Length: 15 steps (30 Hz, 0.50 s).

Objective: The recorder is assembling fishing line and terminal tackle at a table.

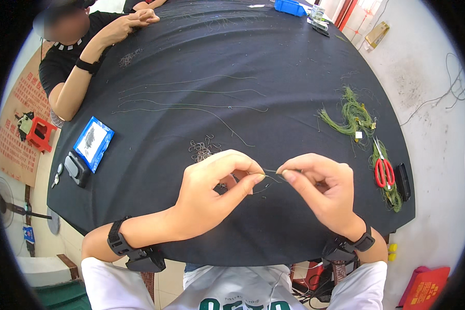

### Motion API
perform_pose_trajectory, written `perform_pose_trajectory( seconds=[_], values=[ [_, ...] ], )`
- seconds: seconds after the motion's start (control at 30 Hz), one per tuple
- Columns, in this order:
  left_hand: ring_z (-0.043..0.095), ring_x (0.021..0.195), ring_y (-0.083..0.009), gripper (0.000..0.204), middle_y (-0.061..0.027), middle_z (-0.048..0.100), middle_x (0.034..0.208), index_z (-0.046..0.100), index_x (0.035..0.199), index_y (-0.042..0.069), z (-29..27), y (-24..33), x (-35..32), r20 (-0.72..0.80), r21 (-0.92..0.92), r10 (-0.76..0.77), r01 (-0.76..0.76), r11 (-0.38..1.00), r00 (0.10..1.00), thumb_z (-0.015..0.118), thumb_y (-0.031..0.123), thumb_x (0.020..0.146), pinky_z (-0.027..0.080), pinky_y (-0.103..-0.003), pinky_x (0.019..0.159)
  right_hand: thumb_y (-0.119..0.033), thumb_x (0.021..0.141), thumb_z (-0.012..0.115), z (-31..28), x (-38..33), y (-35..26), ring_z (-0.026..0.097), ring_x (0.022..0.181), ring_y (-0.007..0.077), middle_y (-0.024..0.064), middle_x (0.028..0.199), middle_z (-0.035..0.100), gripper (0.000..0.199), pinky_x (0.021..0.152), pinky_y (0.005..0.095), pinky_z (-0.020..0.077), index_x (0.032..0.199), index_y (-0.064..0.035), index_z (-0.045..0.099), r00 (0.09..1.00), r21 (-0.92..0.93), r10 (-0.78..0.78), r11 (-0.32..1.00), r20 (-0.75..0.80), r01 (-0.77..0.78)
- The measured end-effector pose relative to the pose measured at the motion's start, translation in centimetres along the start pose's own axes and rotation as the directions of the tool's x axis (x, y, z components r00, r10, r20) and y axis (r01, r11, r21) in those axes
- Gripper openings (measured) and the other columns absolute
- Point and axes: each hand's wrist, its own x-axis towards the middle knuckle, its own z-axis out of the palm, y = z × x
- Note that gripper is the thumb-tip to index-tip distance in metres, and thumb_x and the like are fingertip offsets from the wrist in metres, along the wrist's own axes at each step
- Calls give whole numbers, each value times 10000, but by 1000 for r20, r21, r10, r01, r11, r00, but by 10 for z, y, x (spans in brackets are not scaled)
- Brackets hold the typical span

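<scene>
My left hand [212, 194] pinches a thin green fishing line [273, 179] between thumb and forefinger, over the near middle of the table. Close by on the right, my right hand [325, 191] has its thumb and forefinger pressed together on the same strand. A short dark stretch spans the small gap between the fingertips; whether it is line or a small hook I cannot tell. Partly behind my left hand lies a pile of dark metal fish hooks [201, 149]. Several cut lengths of line [191, 92] are laid out beyond it, roughly side by side.
Red-handled scissors [384, 173] rest on green line at the right, below a bundle of green line [354, 116]. A black case [403, 182] sits beside them. At left are a blue packet [94, 143] and a grey-black device [76, 169]. Another person's hands [132, 23] work at far left.
</scene>
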Motion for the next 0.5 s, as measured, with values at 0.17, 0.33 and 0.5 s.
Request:
perform_pose_trajectory(
  seconds=[0.17,0.33,0.5],
  values=[
    [615,725,-117,104,-104,590,951,612,943,-50,2,-2,-3,12,3,61,-61,998,998,598,-61,841,521,-206,592,-12,833,642,5,-2,-3,304,450,-8,-48,479,414,102,420,205,218,930,-32,666,994,-15,36,999,101,-35],
    [615,693,-104,78,-66,628,851,630,919,-41,6,0,-4,-25,-186,-69,63,981,997,619,-9,848,505,-216,591,-5,822,640,9,-3,0,328,448,2,-19,471,418,89,421,209,252,905,-29,656,998,-52,-39,998,45,41],
    [587,697,-97,96,-85,611,892,598,975,-48,4,0,-4,48,-273,-165,171,947,985,575,-4,893,483,-211,591,-6,821,640,8,-2,2,322,434,12,-16,466,404,74,416,215,252,888,-35,653,998,-50,-34,998,48,37]
  ],
)
